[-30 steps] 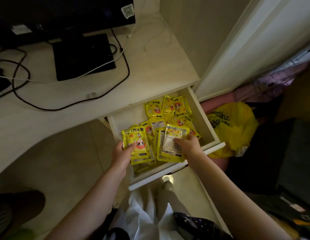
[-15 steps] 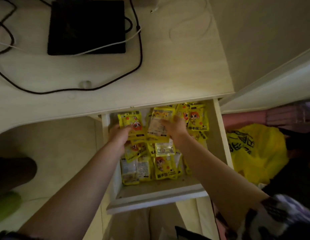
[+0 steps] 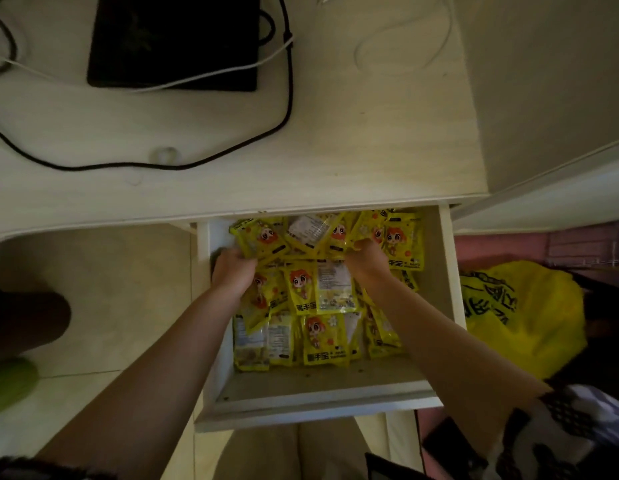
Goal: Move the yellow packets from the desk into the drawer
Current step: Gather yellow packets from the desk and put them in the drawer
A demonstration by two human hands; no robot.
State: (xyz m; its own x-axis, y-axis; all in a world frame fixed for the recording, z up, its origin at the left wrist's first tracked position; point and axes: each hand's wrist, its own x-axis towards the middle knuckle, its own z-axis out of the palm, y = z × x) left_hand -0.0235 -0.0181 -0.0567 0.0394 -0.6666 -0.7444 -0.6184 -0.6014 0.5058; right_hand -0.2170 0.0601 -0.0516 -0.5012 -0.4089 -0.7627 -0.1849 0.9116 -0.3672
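open drawer (image 3: pixel 450 271) under desk (image 3: pixel 335 150) held many packets (image 3: pixel 315 327), left hand (image 3: pixel 233 273) gripped a packet at the far left, right hand (image 3: pixel 366 259) gripped packets at the far right, black cable (image 3: pixel 231 147) lay on desk, yellow bag (image 3: pixel 529 317) sat right of drawer

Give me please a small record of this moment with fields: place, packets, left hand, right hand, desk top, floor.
place: open drawer under the desk
packets: many yellow packets lie inside the drawer, overlapping
left hand: left hand grips packets at the back left
right hand: right hand grips packets at the back right
desk top: black flat device, black cable, white cable; no packets visible
floor: yellow bag right of the drawer
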